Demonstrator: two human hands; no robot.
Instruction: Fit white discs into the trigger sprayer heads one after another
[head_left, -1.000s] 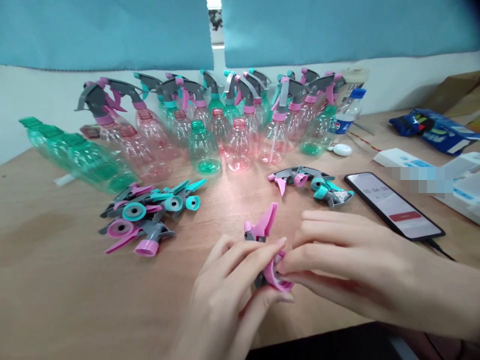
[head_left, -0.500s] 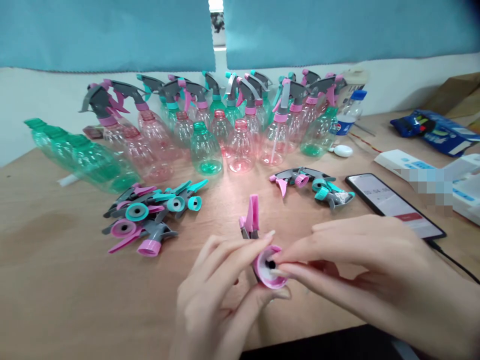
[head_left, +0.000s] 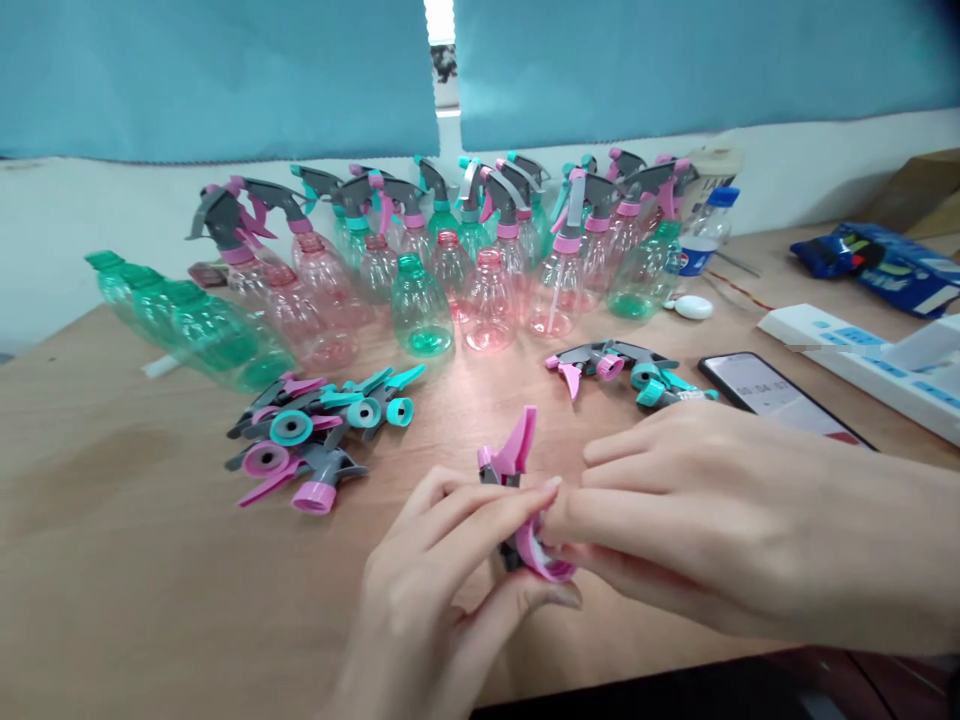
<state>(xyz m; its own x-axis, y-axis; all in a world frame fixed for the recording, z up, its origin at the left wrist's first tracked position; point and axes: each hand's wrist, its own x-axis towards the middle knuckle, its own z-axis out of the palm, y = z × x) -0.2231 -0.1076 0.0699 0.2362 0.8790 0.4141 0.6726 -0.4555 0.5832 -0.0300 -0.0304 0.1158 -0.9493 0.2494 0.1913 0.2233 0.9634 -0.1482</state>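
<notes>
A: What are the hands doing?

B: The left hand (head_left: 427,575) is clamped around the collar of a grey-and-pink spray head (head_left: 517,450), held just above the surface (head_left: 150,580). The right hand (head_left: 667,510) meets it at the collar's open end; I cannot tell whether its fingers pinch anything.

A: What hides that?

B: Its own knuckles cover the fingertips, and only a pale sliver of the collar's inside shows. The left fingers mask much of the grey body. Beyond the right hand, the phone (head_left: 772,395) is partly covered, its display hard to read.

A: And the materials?

B: Smooth plastic: a round pink collar, and a flat, tapering trigger pointing away from the hands. Left of the left hand lies a tangled heap of spray heads (head_left: 322,470) with ring-shaped pink and teal collars. Farther beyond both hands stand glossy, see-through bottles (head_left: 422,305), pink or green, round-shouldered with narrow necks.
</notes>
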